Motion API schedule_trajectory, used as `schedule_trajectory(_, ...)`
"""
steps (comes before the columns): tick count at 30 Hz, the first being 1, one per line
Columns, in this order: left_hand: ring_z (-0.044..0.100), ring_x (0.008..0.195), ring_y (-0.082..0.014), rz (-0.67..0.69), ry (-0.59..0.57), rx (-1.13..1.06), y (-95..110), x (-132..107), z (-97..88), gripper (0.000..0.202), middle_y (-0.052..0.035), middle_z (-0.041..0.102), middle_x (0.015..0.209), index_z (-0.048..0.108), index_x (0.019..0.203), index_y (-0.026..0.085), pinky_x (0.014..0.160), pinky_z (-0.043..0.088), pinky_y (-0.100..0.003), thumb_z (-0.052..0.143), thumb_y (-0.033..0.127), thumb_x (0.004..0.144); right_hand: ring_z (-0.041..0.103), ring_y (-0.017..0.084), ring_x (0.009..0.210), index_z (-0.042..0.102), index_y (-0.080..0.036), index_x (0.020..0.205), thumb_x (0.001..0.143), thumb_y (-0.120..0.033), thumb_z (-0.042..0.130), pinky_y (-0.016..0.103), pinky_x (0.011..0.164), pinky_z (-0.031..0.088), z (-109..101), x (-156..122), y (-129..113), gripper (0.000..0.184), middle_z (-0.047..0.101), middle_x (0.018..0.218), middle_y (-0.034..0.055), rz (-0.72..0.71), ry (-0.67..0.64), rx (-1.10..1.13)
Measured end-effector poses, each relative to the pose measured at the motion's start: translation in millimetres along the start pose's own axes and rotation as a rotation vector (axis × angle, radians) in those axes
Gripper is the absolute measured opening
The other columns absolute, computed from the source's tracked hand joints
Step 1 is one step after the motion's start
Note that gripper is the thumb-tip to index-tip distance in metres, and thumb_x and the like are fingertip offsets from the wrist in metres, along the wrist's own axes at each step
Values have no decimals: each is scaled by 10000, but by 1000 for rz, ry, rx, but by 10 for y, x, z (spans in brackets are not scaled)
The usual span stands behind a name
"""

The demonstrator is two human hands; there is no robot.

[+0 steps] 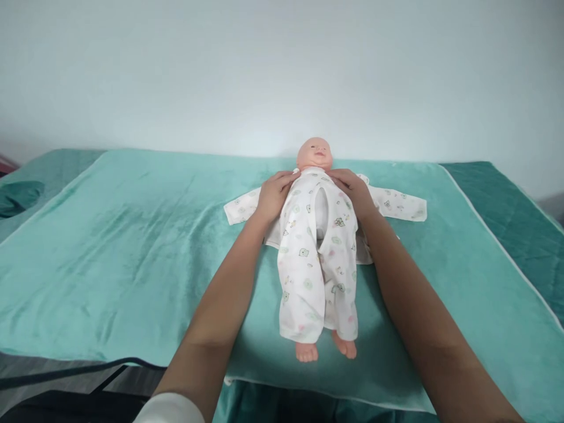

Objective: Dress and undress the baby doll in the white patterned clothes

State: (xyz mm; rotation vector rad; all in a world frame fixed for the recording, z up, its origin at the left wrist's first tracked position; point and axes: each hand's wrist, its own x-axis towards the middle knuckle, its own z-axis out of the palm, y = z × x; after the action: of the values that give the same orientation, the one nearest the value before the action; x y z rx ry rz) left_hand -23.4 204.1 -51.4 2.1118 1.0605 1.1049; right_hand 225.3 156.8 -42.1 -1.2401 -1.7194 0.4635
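A baby doll (pixel 315 154) lies on its back, head toward the wall and bare feet toward me. Patterned white baby pants (pixel 304 252) with an open crotch cover it from the chest to the ankles. Beneath it spreads a matching baby shirt (pixel 403 204), its sleeves stretched out to both sides. My left hand (pixel 275 191) is closed at the upper left edge of the pants, just below the doll's neck. At the opposite upper edge, my right hand (pixel 353 187) is closed with fingers bent inward. Both sets of fingertips are partly hidden.
A light green blanket (pixel 132 247) covers the bed, with wrinkles on the left. Darker green quilted cloth (pixel 520 223) shows at the right. A pale wall (pixel 220 76) stands behind. A dark cable (pixel 79 370) crosses near the lower left, above the grey floor (pixel 26 379).
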Motion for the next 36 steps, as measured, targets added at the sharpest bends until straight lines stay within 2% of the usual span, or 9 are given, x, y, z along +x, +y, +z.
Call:
schedule_trajectory(5, 605, 1308, -219, 34, 6, 77, -21, -68, -14, 398, -51, 671, 1403, 731, 1264, 311, 1173, 415, -425, 464, 229, 981, 615, 246, 1260, 744, -290, 1174, 987, -512, 519, 456, 1134, 433, -15, -89, -38, 367, 715, 1297, 67, 0, 5, 27)
schedule_trajectory(12, 560, 1362, -246, 114, -7, 185, -100, -198, -77, 418, -79, 618, 1478, 689, 1326, 268, 1194, 401, -460, 504, 218, 954, 631, 238, 1199, 735, -257, 1083, 933, -346, 554, 452, 1081, 470, -18, -360, -11, 252, 709, 1241, 83, -30, 188, 2)
schedule_trajectory(16, 467, 1442, -254, 138, -27, 256, -104, -347, -154, 420, -73, 570, 1521, 656, 1343, 262, 1224, 371, -495, 523, 223, 947, 648, 223, 904, 693, -208, 949, 833, -359, 620, 377, 846, 522, -77, -532, -120, 204, 713, 987, 77, 232, 283, -108)
schedule_trajectory(19, 453, 1442, -262, 141, -34, 324, -18, -489, -209, 413, -82, 568, 1503, 644, 1326, 247, 1225, 372, -480, 556, 208, 924, 573, 198, 760, 634, -204, 793, 845, -456, 602, 331, 742, 455, -126, -652, -232, 259, 663, 768, 33, 427, 216, -178)
schedule_trajectory(22, 532, 1324, -294, 1, 25, 461, 127, -618, -228, 385, -118, 607, 1394, 627, 1290, 226, 1140, 445, -478, 589, 220, 907, 527, 193, 740, 594, -209, 736, 899, -483, 505, 313, 683, 387, -140, -743, -304, 332, 626, 699, 17, 489, 91, -183)
schedule_trajectory(25, 583, 1204, -326, -238, 107, 570, 238, -691, -205, 315, -149, 630, 1272, 609, 1223, 203, 998, 512, -481, 600, 296, 922, 537, 199, 776, 609, -206, 787, 908, -467, 492, 312, 699, 380, -119, -779, -319, 311, 656, 761, 19, 484, 65, -132)
schedule_trajectory(28, 621, 1109, -339, -402, 115, 610, 270, -706, -175, 335, -150, 670, 1158, 591, 1194, 186, 918, 523, -482, 567, 425, 960, 544, 202, 788, 590, -206, 783, 904, -455, 496, 314, 713, 379, -97, -775, -313, 293, 658, 774, 20, 480, 61, -100)
schedule_trajectory(31, 611, 1121, -358, -437, 134, 677, 270, -699, -177, 372, -164, 681, 1131, 609, 1162, 172, 918, 507, -492, 495, 483, 992, 543, 200, 786, 582, -206, 774, 901, -441, 498, 311, 705, 369, -96, -768, -324, 280, 658, 768, 18, 475, 69, -101)
schedule_trajectory(36, 577, 1163, -372, -423, 128, 720, 247, -693, -215, 320, -185, 654, 1197, 672, 1028, 177, 914, 481, -479, 484, 434, 995, 555, 201, 800, 618, -204, 799, 893, -425, 509, 309, 709, 376, -105, -764, -349, 264, 673, 787, 13, 481, 81, -93)
